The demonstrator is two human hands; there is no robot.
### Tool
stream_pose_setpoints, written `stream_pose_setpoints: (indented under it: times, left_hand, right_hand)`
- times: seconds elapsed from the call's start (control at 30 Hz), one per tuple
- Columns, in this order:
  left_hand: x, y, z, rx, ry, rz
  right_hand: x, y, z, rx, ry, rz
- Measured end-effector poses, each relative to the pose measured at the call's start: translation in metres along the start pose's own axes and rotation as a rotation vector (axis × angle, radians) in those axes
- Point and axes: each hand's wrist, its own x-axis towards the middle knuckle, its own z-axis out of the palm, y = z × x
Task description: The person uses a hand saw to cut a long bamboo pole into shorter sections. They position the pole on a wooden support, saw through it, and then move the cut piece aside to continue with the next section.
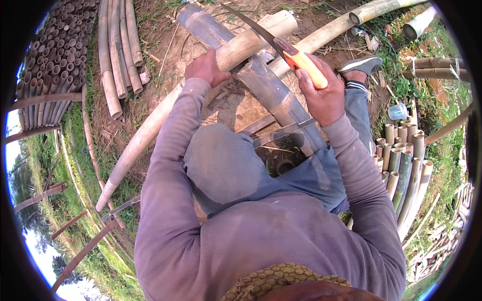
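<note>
My left hand is wrapped round a pale bamboo pole, which slants from lower left to upper right. The pole rests across a thick, dark grey bamboo beam. In my right hand is a handsaw with an orange handle. Its long, curved blade points up and left, crossing over the pole near its far end. Whether the teeth touch the bamboo, I cannot tell. My bent left knee is close below the pole.
Several long poles lie at upper left, beside a big stack of cut bamboo. Another long pole runs behind the beam. Upright bamboo pieces and a clear plastic cup are at right. My shoe rests on the ground.
</note>
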Motion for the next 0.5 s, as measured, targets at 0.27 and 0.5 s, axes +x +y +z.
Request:
stream_pose_setpoints:
  times: [0.27, 0.5]
  left_hand:
    - [0.002, -0.013, 0.001, -0.002, -0.013, -0.013]
    - [-0.004, -0.003, 0.007, 0.003, -0.015, -0.019]
  right_hand:
    - [-0.043, -0.020, -0.031, -0.008, -0.024, 0.042]
    - [-0.033, -0.002, -0.023, -0.081, 0.006, -0.103]
